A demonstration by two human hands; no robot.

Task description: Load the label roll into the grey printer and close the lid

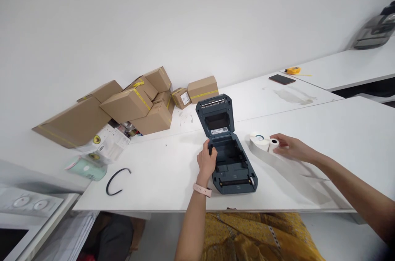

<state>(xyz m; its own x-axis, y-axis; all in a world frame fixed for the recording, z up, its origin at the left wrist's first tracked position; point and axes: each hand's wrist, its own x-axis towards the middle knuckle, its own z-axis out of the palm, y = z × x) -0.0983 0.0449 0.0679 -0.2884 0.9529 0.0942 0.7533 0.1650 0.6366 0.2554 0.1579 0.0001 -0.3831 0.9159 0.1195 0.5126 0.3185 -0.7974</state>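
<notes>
A dark grey label printer (pixel 233 166) lies on the white table with its lid (pixel 216 115) raised and its inside exposed. My left hand (pixel 206 160) grips the printer's left edge, thumb over the rim; a pink band is on that wrist. To the printer's right, my right hand (pixel 288 148) has its fingers closed around a small white paper roll (pixel 273 146) with a dark core. Right against that stands a larger white label roll (pixel 258 139). A loose strip of paper (pixel 296 174) trails from the rolls toward the table's front edge.
Several cardboard boxes (pixel 126 105) are piled at the back left. Near them lie a mint green pack (pixel 86 168) and a black headband-like curve (pixel 108 183). A phone (pixel 282 79) and a yellow tape measure (pixel 292 70) rest at the back right. The table's front edge (pixel 154 210) runs close to me.
</notes>
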